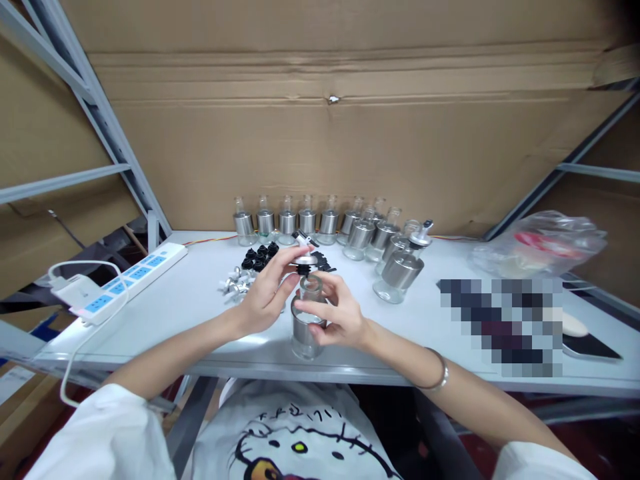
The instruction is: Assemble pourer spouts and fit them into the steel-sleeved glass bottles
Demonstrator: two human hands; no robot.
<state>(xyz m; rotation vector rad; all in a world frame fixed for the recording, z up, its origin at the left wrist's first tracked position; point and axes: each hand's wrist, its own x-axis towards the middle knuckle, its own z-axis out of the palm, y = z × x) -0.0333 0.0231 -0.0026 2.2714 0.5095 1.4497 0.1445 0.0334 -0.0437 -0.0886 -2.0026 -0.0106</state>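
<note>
The left hand (270,291) has a narrow grip on a pourer stopper (305,261), its black plug just over the mouth of a glass bottle (305,339), which the right hand (343,311) holds near the tabletop (175,300) edge. An off-centre plug could snag the rim, or sideways pressure tip the bottle

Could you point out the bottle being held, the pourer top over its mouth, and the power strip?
Held bottle (301,327): head view, on its metal band.
Pourer top (306,261): head view, on its silvery cap.
Power strip (141,273): head view, on a blue socket panel.
</note>
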